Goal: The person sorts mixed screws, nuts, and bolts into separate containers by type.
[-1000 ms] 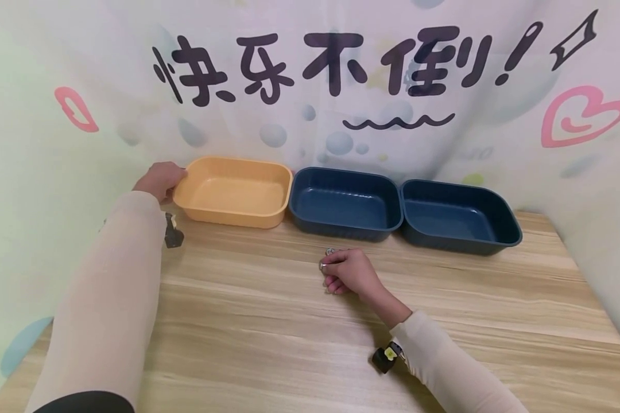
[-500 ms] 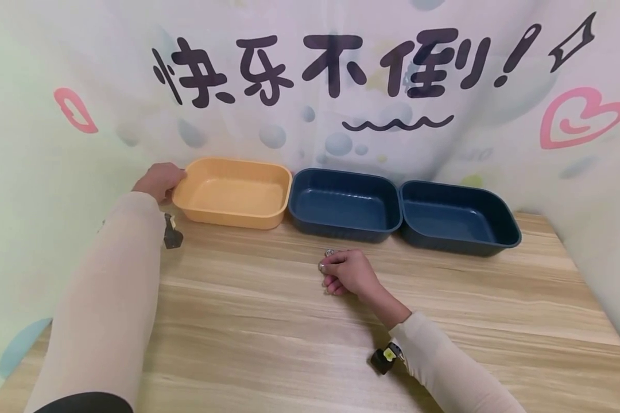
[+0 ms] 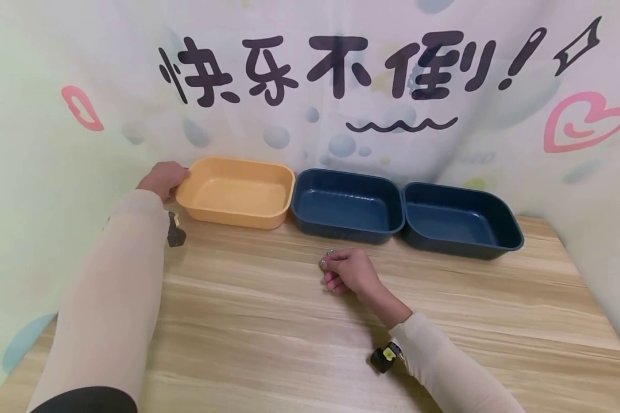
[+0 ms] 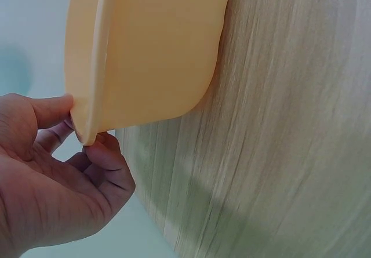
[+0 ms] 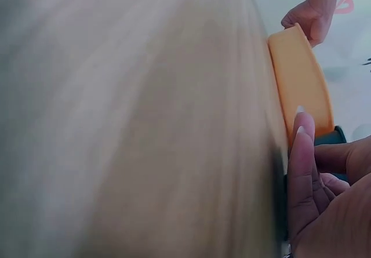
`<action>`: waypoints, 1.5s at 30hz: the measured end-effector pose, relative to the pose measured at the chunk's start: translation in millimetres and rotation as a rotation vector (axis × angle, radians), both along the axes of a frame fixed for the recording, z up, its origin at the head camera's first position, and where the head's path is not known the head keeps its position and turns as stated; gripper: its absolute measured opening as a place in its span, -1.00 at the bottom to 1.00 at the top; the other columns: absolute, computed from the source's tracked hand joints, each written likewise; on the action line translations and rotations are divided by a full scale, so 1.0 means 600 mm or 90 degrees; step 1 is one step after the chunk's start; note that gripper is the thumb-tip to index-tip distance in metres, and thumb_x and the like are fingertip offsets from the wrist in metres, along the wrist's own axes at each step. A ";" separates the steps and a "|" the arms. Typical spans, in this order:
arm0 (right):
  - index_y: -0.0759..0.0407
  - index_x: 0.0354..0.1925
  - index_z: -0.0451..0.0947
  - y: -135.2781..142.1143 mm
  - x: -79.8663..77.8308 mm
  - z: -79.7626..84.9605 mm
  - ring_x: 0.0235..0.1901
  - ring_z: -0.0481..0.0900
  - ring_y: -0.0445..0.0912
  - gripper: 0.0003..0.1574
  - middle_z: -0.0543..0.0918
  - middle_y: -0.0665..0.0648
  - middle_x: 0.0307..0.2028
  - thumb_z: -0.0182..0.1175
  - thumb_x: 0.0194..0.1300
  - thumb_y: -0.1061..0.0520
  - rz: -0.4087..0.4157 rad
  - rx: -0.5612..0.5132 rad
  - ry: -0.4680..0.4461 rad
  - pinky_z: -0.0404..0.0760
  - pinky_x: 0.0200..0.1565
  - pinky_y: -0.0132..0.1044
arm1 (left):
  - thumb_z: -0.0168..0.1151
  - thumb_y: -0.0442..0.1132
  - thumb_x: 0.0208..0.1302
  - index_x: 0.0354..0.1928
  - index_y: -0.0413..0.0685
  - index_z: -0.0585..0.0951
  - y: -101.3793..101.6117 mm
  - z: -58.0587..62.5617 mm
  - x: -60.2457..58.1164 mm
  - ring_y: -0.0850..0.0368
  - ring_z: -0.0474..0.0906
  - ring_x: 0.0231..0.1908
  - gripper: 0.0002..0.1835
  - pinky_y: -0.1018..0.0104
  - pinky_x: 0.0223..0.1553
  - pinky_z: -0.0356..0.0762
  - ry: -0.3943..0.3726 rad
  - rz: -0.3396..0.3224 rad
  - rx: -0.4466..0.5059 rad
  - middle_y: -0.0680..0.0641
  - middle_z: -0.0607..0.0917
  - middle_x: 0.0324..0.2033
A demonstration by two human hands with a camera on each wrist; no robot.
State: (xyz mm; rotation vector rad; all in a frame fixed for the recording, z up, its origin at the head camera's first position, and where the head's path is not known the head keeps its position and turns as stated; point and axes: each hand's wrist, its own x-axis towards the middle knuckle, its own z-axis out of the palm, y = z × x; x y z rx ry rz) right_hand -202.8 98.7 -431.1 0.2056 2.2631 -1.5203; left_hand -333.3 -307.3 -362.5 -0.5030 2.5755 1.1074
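Observation:
My left hand is at the left end of a yellow-orange plastic bin. In the left wrist view, the thumb and curled fingers of that hand pinch the rim of the bin. Over the table, in front of the middle bin, my right hand pinches a small silvery metal piece between thumb and forefinger. A second small silvery piece shows just beyond the fingertips. Both pieces are too small to name. In the right wrist view, my right hand appears close to the tabletop.
Two dark blue bins stand in a row to the right of the yellow-orange one, close together. Behind them hangs a printed cloth with large dark characters. The wood-grain table stretches toward me from the bins.

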 end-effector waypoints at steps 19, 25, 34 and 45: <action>0.26 -0.09 0.66 -0.046 -0.022 0.085 -0.66 0.64 -0.08 -0.75 0.67 0.21 -0.53 0.21 0.36 0.13 0.003 -0.050 0.058 0.69 -0.49 -0.22 | -0.18 -0.12 0.44 -0.32 -0.24 0.38 -0.004 0.001 0.004 0.26 0.31 -0.72 -0.69 0.39 -0.65 0.36 0.018 0.018 0.020 0.07 0.37 -0.74; 0.18 -0.15 0.68 -0.063 -0.036 0.119 -0.64 0.65 -0.07 -0.81 0.69 0.22 -0.50 0.23 0.35 0.12 -0.002 -0.074 0.071 0.69 -0.48 -0.22 | -0.19 -0.12 0.44 -0.35 -0.24 0.40 0.003 0.001 0.001 0.26 0.33 -0.72 -0.67 0.40 -0.64 0.38 0.020 0.014 0.004 0.05 0.39 -0.74; 0.15 -0.09 0.66 -0.099 -0.057 0.151 -0.58 0.68 -0.05 -0.77 0.70 0.21 -0.44 0.23 0.35 0.08 0.016 -0.079 0.089 0.70 -0.41 -0.23 | -0.21 -0.09 0.48 -0.29 -0.25 0.39 -0.004 0.000 0.003 0.26 0.32 -0.73 -0.65 0.39 -0.65 0.36 0.016 -0.004 0.007 0.07 0.39 -0.74; 0.13 -0.09 0.65 -0.149 -0.090 0.168 -0.61 0.67 -0.08 -0.77 0.68 0.18 -0.47 0.23 0.35 0.05 0.004 -0.108 0.115 0.69 -0.44 -0.31 | -0.20 -0.11 0.46 -0.23 -0.25 0.41 -0.002 -0.003 -0.001 0.26 0.32 -0.71 -0.68 0.41 -0.64 0.35 0.015 -0.001 -0.031 0.05 0.41 -0.67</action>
